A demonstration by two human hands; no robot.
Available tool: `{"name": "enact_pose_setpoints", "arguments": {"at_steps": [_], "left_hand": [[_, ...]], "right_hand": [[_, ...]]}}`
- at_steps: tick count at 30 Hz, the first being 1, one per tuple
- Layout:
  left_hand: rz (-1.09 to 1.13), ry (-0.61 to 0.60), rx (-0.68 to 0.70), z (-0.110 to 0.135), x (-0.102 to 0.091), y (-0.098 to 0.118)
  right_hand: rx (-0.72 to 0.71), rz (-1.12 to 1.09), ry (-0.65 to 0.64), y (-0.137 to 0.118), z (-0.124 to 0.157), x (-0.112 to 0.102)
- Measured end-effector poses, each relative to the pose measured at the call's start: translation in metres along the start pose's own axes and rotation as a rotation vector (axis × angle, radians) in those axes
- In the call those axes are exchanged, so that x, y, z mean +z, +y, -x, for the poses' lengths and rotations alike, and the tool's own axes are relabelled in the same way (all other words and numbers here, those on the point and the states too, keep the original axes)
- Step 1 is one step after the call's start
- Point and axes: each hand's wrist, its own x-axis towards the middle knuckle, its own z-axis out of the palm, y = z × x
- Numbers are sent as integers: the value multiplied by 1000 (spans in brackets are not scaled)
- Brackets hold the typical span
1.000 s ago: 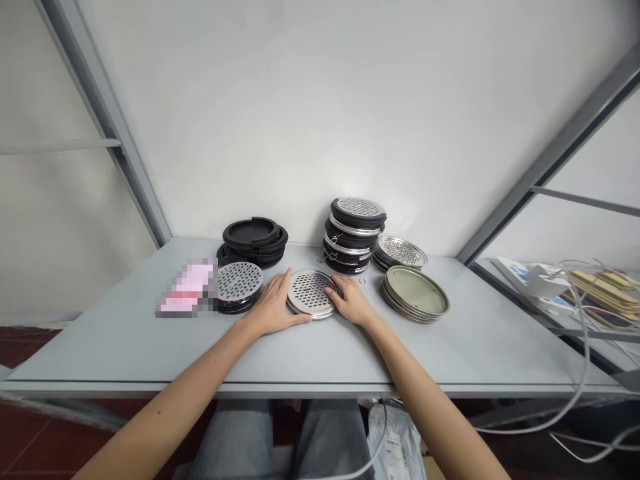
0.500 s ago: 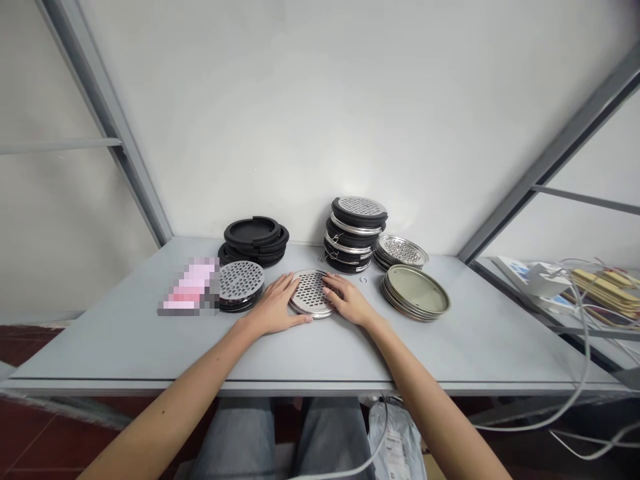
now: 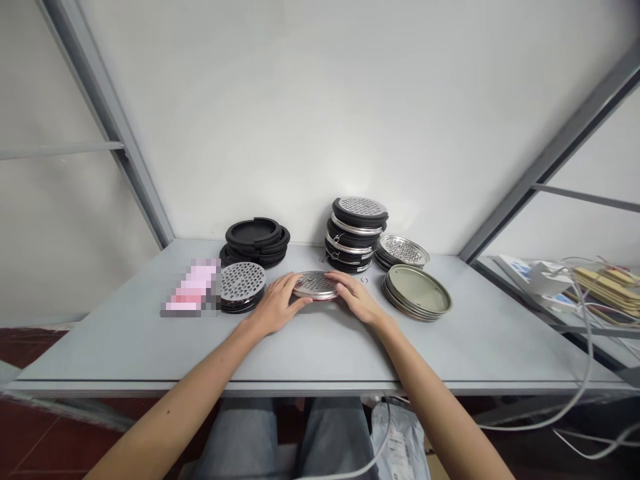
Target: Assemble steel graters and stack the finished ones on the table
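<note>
At the centre of the frame, a disc [image 3: 316,283] of shiny metal is held between two bare hands. Its flat top is pierced with rows of small slots, its rim is smooth and rounded, and a thin line of red shows beneath the near edge. The left hand [image 3: 275,303] grips the left rim, thumb along the near side; the right hand [image 3: 357,297] grips the right rim, fingers laid over the top.

Left of centre, a matte grey plate [image 3: 243,281] punched with holes tops a low dark pile, just beside the left hand. Behind it, thick black rings [image 3: 253,233] with a dull surface are stacked unevenly. Above and right of the disc stands a tall stack [image 3: 357,230] of alternating black and bright metal rounds with wire loops. To its right lie glossy perforated lids [image 3: 404,251], and nearer, smooth olive plates [image 3: 420,291] with raised rims. All rest on a flat grey table [image 3: 320,353] across the frame's lower half.
</note>
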Motion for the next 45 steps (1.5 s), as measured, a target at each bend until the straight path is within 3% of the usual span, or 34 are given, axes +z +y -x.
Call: {"name": "enact_pose_setpoints", "arguments": {"at_steps": [9, 15, 19, 24, 31, 35, 40, 45], "left_hand": [[158, 175, -71, -4, -1, -2], [8, 336, 83, -3, -3, 5], [-68, 287, 184, -2, -3, 7], [-95, 302, 189, -1, 0, 0], [33, 520, 208, -1, -7, 6], [113, 636, 276, -3, -11, 10], [212, 586, 220, -3, -7, 9], [329, 468, 79, -5, -2, 3]], "right_hand": [[-76, 29, 261, 2, -2, -5], [-118, 154, 257, -1, 0, -5], [-118, 208, 271, -6, 1, 0], [-170, 187, 253, -12, 1, 7], [46, 136, 340, 9, -3, 11], [189, -22, 282, 10, -5, 9], [167, -278, 166, -5, -6, 6], [154, -293, 226, -9, -6, 4]]}}
